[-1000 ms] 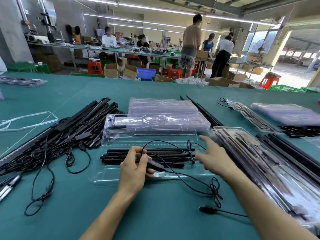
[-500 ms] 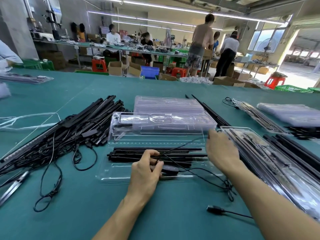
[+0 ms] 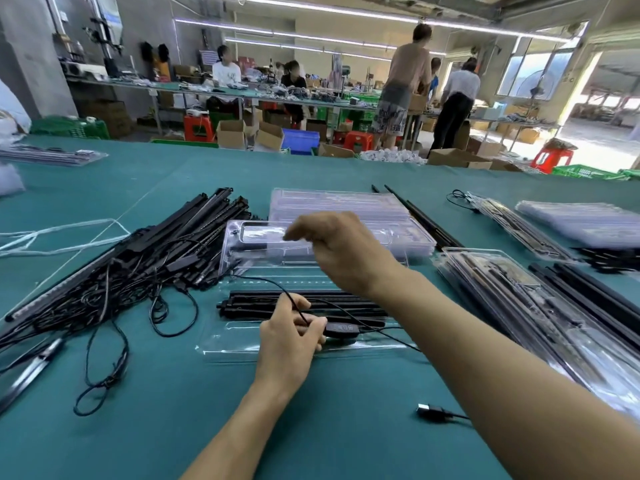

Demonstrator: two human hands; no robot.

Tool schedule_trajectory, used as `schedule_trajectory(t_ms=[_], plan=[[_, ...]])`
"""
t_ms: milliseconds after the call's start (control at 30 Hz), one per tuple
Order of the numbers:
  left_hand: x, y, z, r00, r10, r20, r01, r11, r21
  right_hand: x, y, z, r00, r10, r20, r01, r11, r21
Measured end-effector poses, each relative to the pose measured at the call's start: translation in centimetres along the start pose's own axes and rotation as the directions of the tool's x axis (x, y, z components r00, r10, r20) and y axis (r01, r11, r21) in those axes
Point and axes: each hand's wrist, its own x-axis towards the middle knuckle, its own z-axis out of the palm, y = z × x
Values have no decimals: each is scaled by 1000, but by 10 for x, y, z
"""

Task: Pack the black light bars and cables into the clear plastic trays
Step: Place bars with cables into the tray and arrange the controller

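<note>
Black light bars (image 3: pixel 249 306): laid in the near clear tray (image 3: pixel 228 344). Pinched the cable (image 3: pixel 258 278) with the left hand (image 3: pixel 287 344). Could not tell if the right hand (image 3: pixel 346 251) held anything. Left a pile (image 3: pixel 138 258) unpacked.

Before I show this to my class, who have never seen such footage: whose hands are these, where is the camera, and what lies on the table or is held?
No machine here: a person works with bare hands, and the single picture comes from a camera worn on their head, looking forward and down. On the green table an open clear tray holds black light bars. The left hand pinches a thin black cable beside its small control box. The right hand hangs blurred above the tray; whether it holds anything is unclear. A loose pile of bars and cables lies to the left, packed trays to the right.
</note>
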Motion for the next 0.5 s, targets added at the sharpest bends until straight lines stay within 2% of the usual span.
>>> schedule_trajectory(t_ms=[67,133,233,300,333,367,433,500], plan=[[0,0,0,1000,12,-13,-12,1000,-19,-20,25,-5,988,143,49,-145,989,21],[0,1,0,999,31,-20,-31,1000,4,-45,52,-11,949,264,172,-269,963,4],[-1,3,-2,997,60,-38,-60,998,17,-88,85,-18,810,425,404,-364,904,-222],[-3,7,-3,990,112,-86,-108,993,56,-116,100,-19,726,509,463,-344,851,-397],[-4,9,-3,984,137,-115,-129,989,74,-128,105,-19,707,536,462,-344,831,-437],[-5,11,-4,977,156,-148,-144,986,87,-138,109,-19,712,544,444,-352,823,-445],[-7,14,-10,960,167,-224,-143,982,122,-153,113,-20,772,510,379,-346,838,-422],[-7,14,-21,937,124,-325,-77,985,155,-163,115,-19,826,458,328,-321,861,-394]])
